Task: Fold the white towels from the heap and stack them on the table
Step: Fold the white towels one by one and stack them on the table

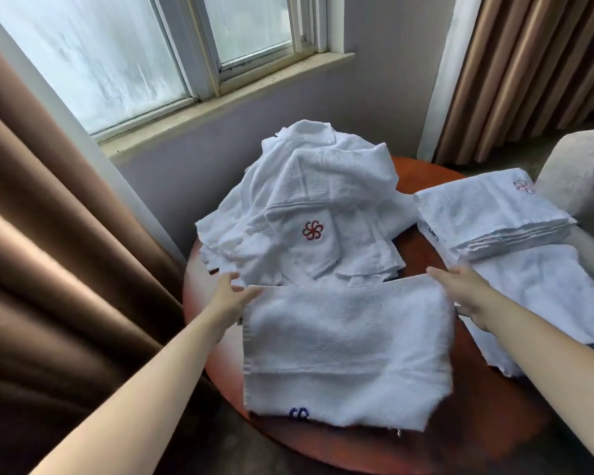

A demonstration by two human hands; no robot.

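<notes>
Brown curtain (48, 234) hung far left, with the window (117, 63) beside it. Your left hand (232, 296) sat at the far-left corner of the towel (347, 344), fingers part-spread and touching the cloth. I couldn't tell whether that grip was actually pinching. The heap (306, 207) of white towels was piled at the back of the round red-brown worktop (426, 450), one with a red flower logo on top. The towel lay front-centre, just before the heap. Its far edge ran straight between your hands, and its near edge, with a blue logo, hung past the worktop rim. Your right hand (467, 293) had its grip closed on the far-right corner, index finger along the top edge. Right of that, the stack (491, 214) of folded towels rested on a looser white towel (542, 296) draped over the worktop's right side. A second brown curtain (528, 63) hung far right.
</notes>
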